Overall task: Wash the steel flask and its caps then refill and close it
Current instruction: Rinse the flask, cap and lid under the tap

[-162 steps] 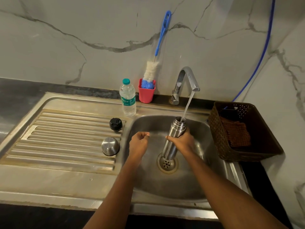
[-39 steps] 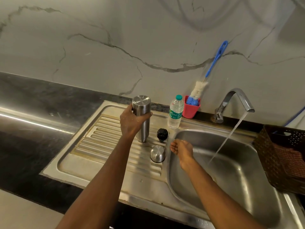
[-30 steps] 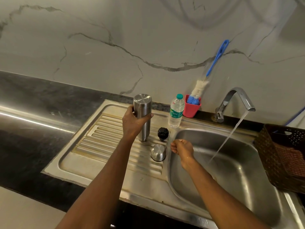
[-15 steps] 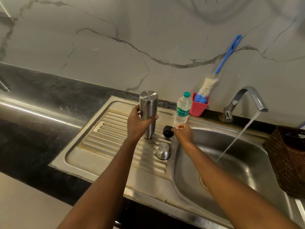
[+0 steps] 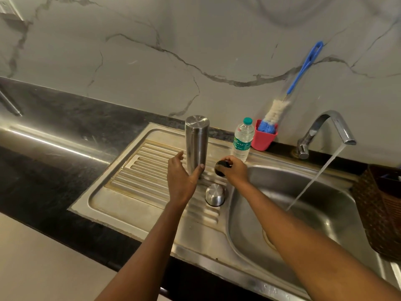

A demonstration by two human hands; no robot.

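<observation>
The steel flask (image 5: 197,142) stands upside down on the ribbed drainboard (image 5: 141,168) left of the sink. My left hand (image 5: 180,179) is just in front of its lower part, fingers loosened and spread, the thumb still touching the flask. My right hand (image 5: 236,170) grips the black inner cap (image 5: 219,168) just right of the flask, at the drainboard's edge. The steel outer cap (image 5: 214,195) sits dome up on the drainboard below the black cap, near my left wrist.
The tap (image 5: 325,131) runs a stream of water into the sink basin (image 5: 314,218). A plastic water bottle (image 5: 243,140) and a red cup (image 5: 263,139) holding a blue bottle brush stand at the back. A brown basket (image 5: 382,211) sits at the right.
My left hand set the flask upside down on the drainboard and loosened its grip. My right hand moved up from the sink's edge and took hold of the black cap.
</observation>
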